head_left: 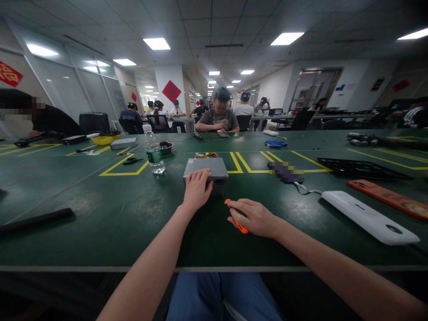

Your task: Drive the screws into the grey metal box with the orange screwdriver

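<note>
A grey metal computer power supply sits on the green table in front of me, with bundled cables at its back. My left hand grips its near left part, fingers over the top edge and thumb against the front face. To the right of the box and nearer to me, my right hand is closed round an orange-handled screwdriver. The screwdriver's thin shaft points toward the front of the power supply. Whether its tip touches the box is too dark to tell.
A water bottle stands left of the power supply, near a small bowl. A white power bank and an orange phone case lie right. A black bar lies left. Another person sits opposite.
</note>
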{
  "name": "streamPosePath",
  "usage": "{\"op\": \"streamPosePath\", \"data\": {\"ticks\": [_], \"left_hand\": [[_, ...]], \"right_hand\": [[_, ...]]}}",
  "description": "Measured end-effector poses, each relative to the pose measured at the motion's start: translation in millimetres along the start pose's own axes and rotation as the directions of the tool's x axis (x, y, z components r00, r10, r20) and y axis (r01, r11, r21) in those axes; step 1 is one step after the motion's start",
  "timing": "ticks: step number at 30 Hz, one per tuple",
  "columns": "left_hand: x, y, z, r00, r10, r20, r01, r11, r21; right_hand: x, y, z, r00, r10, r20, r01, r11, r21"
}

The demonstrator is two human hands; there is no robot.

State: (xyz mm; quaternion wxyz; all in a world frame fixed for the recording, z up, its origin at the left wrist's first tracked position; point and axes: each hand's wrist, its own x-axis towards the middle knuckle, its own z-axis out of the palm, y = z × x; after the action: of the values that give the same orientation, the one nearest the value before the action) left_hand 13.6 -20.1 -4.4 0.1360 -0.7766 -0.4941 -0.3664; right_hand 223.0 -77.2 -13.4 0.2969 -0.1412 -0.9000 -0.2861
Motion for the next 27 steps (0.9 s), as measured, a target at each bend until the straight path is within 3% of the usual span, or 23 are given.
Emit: {"op": "streamPosePath", "data": {"ticks": [4, 15, 21, 27], "left_hand": [[0.8, -0.1, -1.5, 1.000, -0.006, 0.011, 0.006, 1.000, -0.010], [1.3, -0.5, -2.4, 1.000, -0.002, 0.005, 0.002, 1.000, -0.013], [0.2, 0.9, -4.0, 1.000, 0.004, 0.008, -0.004, 1.000, -0.020], [0.2, -0.1, -5.0, 0.999, 0.029, 0.019, -0.029, 1.000, -0.006]], "right_hand": [[-10.9, -1.3, -7.7, 0.993, 0.101, -0.057, -0.099, 0.994, 0.040], [2.9, -6.5, -7.3, 0.966, 0.209, -0.151, -0.197, 0.976, 0.091], [3.8, -7.2, -10.2, 0.964, 0.225, -0.143, -0.221, 0.974, 0.045], [6.9, -9.4, -11.3, 0.977, 0.165, -0.136, -0.169, 0.985, -0.020]]}}
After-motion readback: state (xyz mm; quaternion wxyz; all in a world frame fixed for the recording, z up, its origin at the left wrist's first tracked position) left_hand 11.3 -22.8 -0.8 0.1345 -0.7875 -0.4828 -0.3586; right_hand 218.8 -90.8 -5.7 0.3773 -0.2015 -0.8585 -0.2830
